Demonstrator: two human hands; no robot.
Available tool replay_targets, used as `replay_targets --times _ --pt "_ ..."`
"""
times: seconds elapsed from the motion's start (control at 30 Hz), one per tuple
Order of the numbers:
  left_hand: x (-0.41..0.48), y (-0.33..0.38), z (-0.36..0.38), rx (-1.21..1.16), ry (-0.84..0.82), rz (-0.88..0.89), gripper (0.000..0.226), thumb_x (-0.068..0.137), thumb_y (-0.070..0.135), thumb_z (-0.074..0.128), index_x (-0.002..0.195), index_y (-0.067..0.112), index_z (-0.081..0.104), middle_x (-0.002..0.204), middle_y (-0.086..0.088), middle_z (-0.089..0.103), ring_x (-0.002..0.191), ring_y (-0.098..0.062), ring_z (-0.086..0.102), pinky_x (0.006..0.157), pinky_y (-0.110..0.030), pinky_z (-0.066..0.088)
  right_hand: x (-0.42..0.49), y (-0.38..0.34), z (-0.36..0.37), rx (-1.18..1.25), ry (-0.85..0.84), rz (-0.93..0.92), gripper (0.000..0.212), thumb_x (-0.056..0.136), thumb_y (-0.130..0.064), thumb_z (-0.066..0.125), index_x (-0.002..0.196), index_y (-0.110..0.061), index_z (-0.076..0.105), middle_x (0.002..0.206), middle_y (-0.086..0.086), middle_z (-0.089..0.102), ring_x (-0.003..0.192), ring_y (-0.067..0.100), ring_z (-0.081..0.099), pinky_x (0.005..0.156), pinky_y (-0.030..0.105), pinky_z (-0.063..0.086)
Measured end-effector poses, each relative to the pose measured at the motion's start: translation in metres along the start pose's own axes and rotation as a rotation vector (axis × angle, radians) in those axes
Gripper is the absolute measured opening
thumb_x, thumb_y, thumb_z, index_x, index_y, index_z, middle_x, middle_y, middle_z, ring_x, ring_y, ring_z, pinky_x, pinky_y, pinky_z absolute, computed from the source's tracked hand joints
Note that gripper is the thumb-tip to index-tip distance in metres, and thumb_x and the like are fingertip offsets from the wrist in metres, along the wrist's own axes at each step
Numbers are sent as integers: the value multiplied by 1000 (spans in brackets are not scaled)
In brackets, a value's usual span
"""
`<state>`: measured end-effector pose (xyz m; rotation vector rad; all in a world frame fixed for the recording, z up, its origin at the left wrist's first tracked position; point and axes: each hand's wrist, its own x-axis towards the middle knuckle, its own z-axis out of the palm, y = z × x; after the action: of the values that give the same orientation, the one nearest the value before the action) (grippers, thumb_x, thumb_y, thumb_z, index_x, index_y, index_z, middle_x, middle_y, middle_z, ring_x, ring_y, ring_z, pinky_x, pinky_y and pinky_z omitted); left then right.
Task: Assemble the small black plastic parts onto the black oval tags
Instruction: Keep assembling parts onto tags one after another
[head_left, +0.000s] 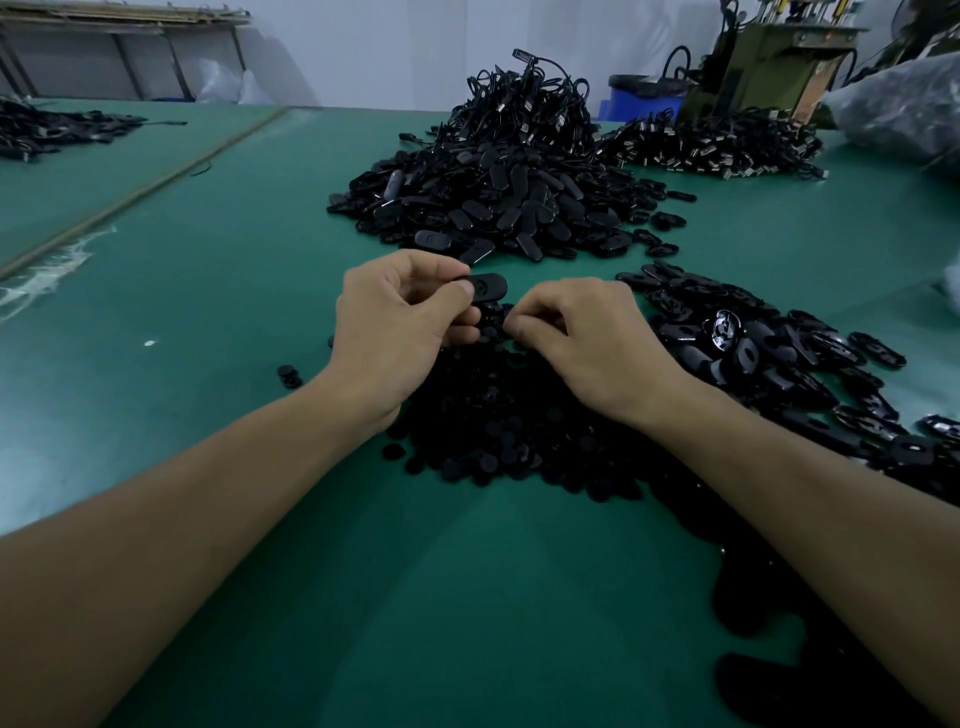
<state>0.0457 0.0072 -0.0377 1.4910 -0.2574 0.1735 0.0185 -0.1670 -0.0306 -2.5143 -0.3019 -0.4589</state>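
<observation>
The left hand (395, 322) pinched a black oval tag (485, 287) between thumb and curled fingers, just above the green table (208, 260). The right hand (587, 338) sat close beside it, fingers curled with thumb and forefinger together; whether they held a part could not be told. Under both hands lay a pile of small round parts (493, 426). A heap of tags (493, 208) stood behind, and more tags (769, 353) spread to the right.

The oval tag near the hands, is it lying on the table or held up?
Held up. The left hand pinches one end of the oval tag; its other end sticks out free.
</observation>
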Motion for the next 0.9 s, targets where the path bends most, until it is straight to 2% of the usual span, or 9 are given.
replay_targets --times 0.13,0.23,0.37,0.53,0.6,0.7,0.9 --pt "0 0 0 9 6 2 14 89 -1 71 85 12 70 72 -1 72 66 -13 71 61 -23 57 -1 -1 -1 80 61 19 16 95 -36 65 86 -23 67 74 -11 68 73 3 64 74 31 55" --pt "0 -1 -1 28 8 7 14 89 0 71 85 13 70 70 0 73 66 -14 71 60 -22 57 -1 -2 -1 111 82 1 12 93 -28 70 82 -23 67 72 -12 68 72 0 64 69 16 51" --pt "1 -1 -1 35 8 10 15 88 0 72 84 14 70 68 0 72 65 -14 71 60 -22 56 -1 -1 -4 204 75 8 13 86 -16 77 88 -26 70 77 -13 69 74 -3 64 69 6 45" --pt "0 -1 -1 17 27 3 14 89 0 71 84 13 70 69 1 72 66 -14 71 60 -24 57 1 1 -4 230 36 25 11 85 -18 78 96 -20 77 77 -18 69 74 -11 64 71 4 47" --pt "1 0 -1 0 42 -5 14 90 0 71 85 13 70 70 0 72 66 -14 71 60 -24 58 1 0 -5 220 39 13 5 86 -20 77 90 -23 76 76 -17 69 73 -10 63 70 4 46" --pt "1 1 -1 -6 46 -11 13 90 0 71 85 12 69 71 0 71 67 -13 71 61 -25 58 0 -1 -6 199 34 -11 13 88 -20 75 83 -30 69 74 -15 67 71 -8 61 68 6 44" --pt "0 0 -1 29 29 -5 13 90 1 71 86 13 70 71 -1 72 68 -15 72 62 -25 58 1 -2 -6 229 55 3 17 90 -16 72 84 -30 64 77 -12 68 74 -1 63 70 9 46"
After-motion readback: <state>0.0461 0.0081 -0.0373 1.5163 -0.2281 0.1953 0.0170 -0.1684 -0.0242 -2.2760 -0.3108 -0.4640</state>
